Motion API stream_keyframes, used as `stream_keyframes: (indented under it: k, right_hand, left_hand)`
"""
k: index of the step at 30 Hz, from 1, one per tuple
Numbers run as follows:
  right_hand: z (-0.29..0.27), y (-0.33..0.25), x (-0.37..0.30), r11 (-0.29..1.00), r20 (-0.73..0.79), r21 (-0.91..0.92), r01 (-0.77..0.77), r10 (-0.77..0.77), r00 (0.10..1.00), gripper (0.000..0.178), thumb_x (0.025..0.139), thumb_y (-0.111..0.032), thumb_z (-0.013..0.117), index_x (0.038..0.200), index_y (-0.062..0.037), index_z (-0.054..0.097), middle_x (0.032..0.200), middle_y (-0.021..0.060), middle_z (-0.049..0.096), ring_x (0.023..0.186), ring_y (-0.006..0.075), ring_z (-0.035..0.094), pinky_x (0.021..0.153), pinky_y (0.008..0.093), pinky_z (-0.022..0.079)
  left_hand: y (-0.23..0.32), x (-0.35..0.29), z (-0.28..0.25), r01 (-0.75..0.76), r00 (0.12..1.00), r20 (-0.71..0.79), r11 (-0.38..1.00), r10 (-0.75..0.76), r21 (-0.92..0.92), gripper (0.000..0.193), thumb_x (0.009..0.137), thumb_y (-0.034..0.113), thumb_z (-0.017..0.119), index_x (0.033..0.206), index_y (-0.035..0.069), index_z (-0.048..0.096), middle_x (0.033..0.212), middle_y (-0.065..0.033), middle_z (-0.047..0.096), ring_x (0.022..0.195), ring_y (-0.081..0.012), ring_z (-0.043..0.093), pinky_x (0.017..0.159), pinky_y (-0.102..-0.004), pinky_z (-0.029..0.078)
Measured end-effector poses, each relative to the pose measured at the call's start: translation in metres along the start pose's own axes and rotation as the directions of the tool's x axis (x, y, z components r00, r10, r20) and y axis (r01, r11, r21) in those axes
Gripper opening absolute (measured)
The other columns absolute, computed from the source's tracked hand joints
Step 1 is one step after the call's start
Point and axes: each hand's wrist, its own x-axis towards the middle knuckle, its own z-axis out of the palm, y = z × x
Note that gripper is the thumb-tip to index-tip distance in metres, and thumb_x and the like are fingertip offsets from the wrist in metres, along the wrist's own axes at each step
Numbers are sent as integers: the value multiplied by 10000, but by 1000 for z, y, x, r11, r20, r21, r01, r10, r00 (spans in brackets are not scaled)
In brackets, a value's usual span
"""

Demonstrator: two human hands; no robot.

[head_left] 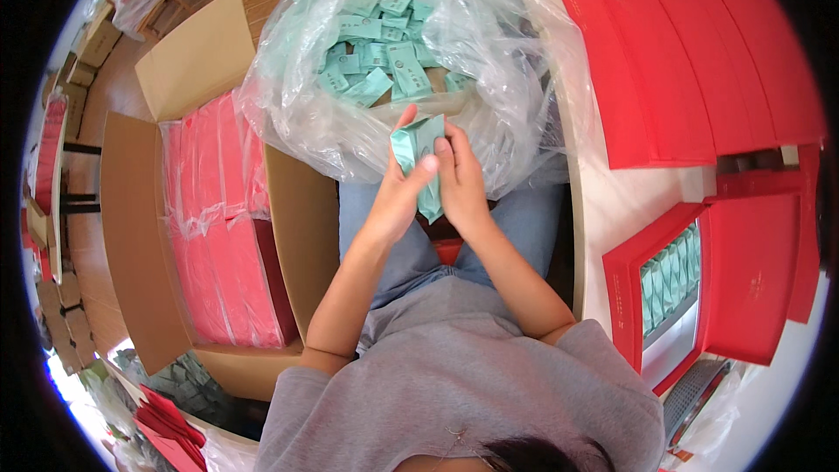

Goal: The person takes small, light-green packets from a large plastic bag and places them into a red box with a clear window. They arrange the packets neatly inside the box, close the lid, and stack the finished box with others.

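Both hands hold a teal sachet [428, 133] above my lap, its lower end pointing down between the palms. My left hand [398, 194] is closed around its left side, with the thumb across the front. The fingers of my right hand [461, 177] grip the right side. A second sachet may be tucked behind it; I cannot tell. Just beyond the hands, a large clear plastic bag [288, 114] holds many loose teal sachets [371, 54]. On the table to the right lies an open red gift box [622, 297], with similar sachets [669, 284] standing in a row inside.
Several closed red boxes [647, 61] line the back of the white table [603, 236] on the right. At my left stands an open cardboard carton [135, 236] packed with plastic-wrapped red boxes [214, 210]. A grey mesh-like tray [695, 389] lies at the lower right.
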Motion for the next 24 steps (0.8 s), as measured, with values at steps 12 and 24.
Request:
stream_keyframes:
  k: [12, 24]
  right_hand:
    - [-32, -35, -17, 959, 165, -238, 153, -115, 980, 558, 820, -117, 671, 1337, -47, 473, 1112, 157, 612, 1003, 297, 601, 902, 348, 459]
    - [-46, -50, -2, 922, 135, -186, 340, -319, 938, 519, 847, -187, 671, 1309, -31, 493, 1262, 171, 527, 1136, 315, 513, 956, 381, 412]
  left_hand:
    - [-23, 1, -2, 210, 961, -172, 976, -215, -48, 574, 1010, 485, 293, 1325, 27, 437, 1260, -89, 518, 1171, -203, 498, 999, -349, 399]
    - [-11, -2, 2, 357, 915, -216, 933, -340, 41, 480, 977, 470, 429, 1060, 28, 597, 720, -9, 555, 528, -108, 506, 459, -237, 407]
